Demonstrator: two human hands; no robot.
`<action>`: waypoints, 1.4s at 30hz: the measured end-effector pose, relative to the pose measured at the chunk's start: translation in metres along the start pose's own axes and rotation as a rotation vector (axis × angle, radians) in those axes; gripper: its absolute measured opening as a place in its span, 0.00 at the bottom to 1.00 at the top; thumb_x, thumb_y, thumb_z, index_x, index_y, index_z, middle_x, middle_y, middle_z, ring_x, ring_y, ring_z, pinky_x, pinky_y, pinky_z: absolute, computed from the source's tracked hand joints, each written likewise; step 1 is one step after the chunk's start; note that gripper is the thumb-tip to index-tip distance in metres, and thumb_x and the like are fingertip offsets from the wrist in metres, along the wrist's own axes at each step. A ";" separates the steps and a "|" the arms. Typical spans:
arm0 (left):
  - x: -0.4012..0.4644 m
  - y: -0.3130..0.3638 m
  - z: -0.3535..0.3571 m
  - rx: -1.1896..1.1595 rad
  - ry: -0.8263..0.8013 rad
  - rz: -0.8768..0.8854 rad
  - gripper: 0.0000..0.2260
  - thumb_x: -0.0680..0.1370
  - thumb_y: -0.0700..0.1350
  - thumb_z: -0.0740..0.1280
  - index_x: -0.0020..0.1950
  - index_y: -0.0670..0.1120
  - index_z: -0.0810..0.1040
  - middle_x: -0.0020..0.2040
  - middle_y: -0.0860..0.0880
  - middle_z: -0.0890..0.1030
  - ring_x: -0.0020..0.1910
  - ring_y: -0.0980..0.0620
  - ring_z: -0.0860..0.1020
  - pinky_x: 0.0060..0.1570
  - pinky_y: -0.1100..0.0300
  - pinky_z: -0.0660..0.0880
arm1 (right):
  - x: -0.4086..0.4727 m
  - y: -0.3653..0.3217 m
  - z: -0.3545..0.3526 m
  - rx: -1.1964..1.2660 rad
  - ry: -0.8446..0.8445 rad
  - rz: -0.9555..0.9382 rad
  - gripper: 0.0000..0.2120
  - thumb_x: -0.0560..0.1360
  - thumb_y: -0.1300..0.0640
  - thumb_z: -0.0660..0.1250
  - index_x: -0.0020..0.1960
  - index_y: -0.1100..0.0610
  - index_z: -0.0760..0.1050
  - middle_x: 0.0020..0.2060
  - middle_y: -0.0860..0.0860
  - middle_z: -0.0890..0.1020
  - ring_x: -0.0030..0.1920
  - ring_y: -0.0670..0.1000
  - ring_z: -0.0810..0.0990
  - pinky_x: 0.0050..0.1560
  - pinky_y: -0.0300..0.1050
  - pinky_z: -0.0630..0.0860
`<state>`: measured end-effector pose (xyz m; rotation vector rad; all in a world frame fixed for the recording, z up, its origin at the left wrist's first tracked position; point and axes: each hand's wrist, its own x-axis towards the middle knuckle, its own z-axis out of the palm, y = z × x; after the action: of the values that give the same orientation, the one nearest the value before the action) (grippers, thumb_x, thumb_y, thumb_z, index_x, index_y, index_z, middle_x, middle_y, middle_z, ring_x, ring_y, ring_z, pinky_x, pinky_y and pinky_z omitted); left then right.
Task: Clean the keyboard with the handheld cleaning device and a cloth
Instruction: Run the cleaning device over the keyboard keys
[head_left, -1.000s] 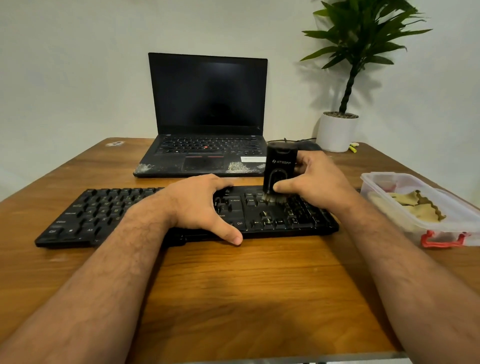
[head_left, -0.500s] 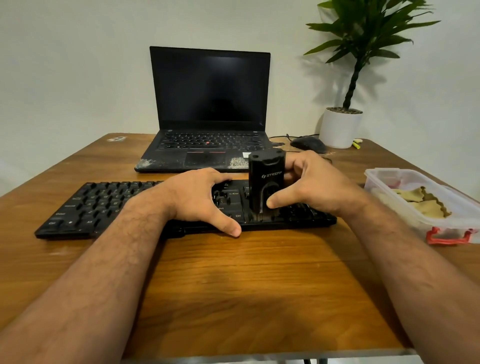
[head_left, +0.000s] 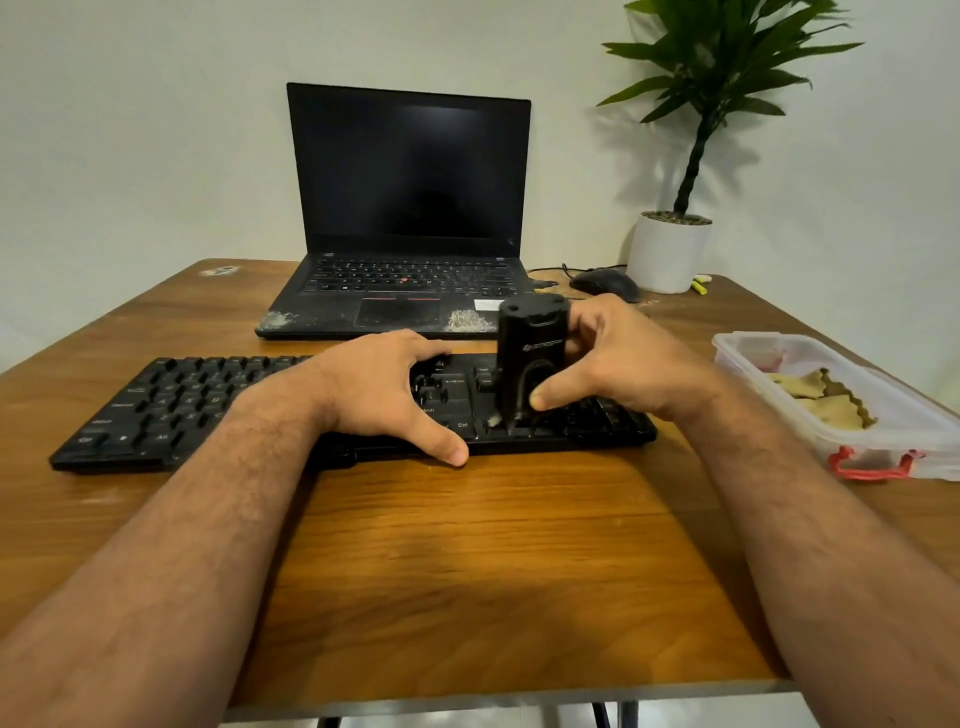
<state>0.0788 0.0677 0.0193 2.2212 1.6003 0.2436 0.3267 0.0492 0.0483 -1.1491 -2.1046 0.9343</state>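
A black keyboard (head_left: 171, 405) lies across the wooden table. My right hand (head_left: 618, 364) grips a black handheld cleaning device (head_left: 530, 358) upright, its lower end pressed on the keys near the front edge, right of the Ctrl key. A small pale fleck sits at its base. My left hand (head_left: 379, 389) rests on the keyboard's middle with fingers spread, thumb on the front edge. Folded tan cloths (head_left: 826, 400) lie in a clear plastic box at the right.
An open black laptop (head_left: 410, 218) with dusty palm rests stands behind the keyboard. A black mouse (head_left: 605, 284) and a white potted plant (head_left: 670, 249) are at the back right. The clear box (head_left: 893, 441) with red latch sits at the right edge.
The cleaning device has moved left and toward me along the keys, from the back rows to the front row. My left hand has stayed on the keyboard.
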 end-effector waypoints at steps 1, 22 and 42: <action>0.000 0.000 0.000 0.005 0.003 -0.006 0.62 0.46 0.75 0.74 0.79 0.59 0.62 0.70 0.60 0.69 0.67 0.56 0.70 0.71 0.50 0.68 | -0.003 0.003 -0.008 0.010 0.005 0.022 0.18 0.66 0.72 0.76 0.47 0.51 0.80 0.40 0.46 0.87 0.44 0.44 0.86 0.46 0.37 0.78; -0.003 0.002 -0.002 0.022 0.002 -0.018 0.63 0.45 0.75 0.73 0.78 0.59 0.62 0.71 0.58 0.69 0.68 0.55 0.70 0.72 0.49 0.67 | -0.009 0.009 -0.019 0.025 0.020 0.096 0.19 0.66 0.72 0.75 0.52 0.56 0.82 0.44 0.50 0.88 0.49 0.48 0.87 0.57 0.49 0.78; 0.000 0.011 0.005 0.185 -0.036 0.033 0.65 0.50 0.83 0.65 0.82 0.57 0.50 0.81 0.58 0.56 0.78 0.54 0.58 0.77 0.49 0.57 | 0.014 0.023 -0.007 0.062 0.463 0.171 0.23 0.67 0.66 0.78 0.55 0.45 0.77 0.47 0.44 0.85 0.48 0.44 0.84 0.52 0.44 0.78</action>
<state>0.0899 0.0637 0.0192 2.3762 1.6264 0.0662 0.3358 0.0725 0.0364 -1.3763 -1.6168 0.7152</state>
